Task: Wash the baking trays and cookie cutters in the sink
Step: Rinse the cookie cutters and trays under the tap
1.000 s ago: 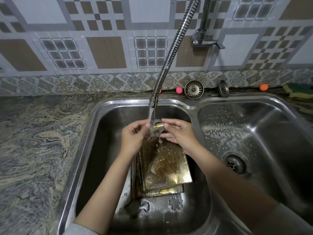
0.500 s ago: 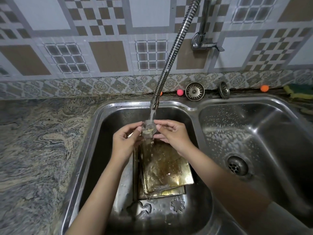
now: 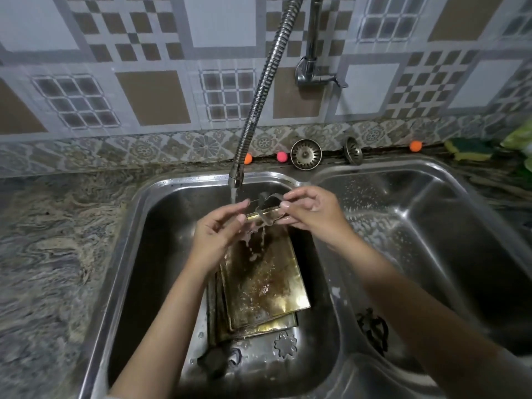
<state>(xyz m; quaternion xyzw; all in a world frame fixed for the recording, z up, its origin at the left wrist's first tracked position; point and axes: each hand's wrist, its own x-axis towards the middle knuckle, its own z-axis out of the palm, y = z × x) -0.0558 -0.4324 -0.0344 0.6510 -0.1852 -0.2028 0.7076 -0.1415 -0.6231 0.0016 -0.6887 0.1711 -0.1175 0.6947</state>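
Since the earlier frame, the cookie cutter [image 3: 266, 210] has been drawn slightly right of the water stream [image 3: 233, 194], which now falls onto the fingers of the left hand [image 3: 220, 230]. The cutter is pinched between both hands, the right hand [image 3: 309, 210] gripping its right end; its exact shape cannot be made out. Below the hands, 2 stacked baking trays [image 3: 264, 283] lie in the left sink basin [image 3: 138, 254]. A flower-shaped cutter [image 3: 285, 344] rests nearer the body than the trays. The faucet hose [image 3: 264, 82] hangs above the left hand.
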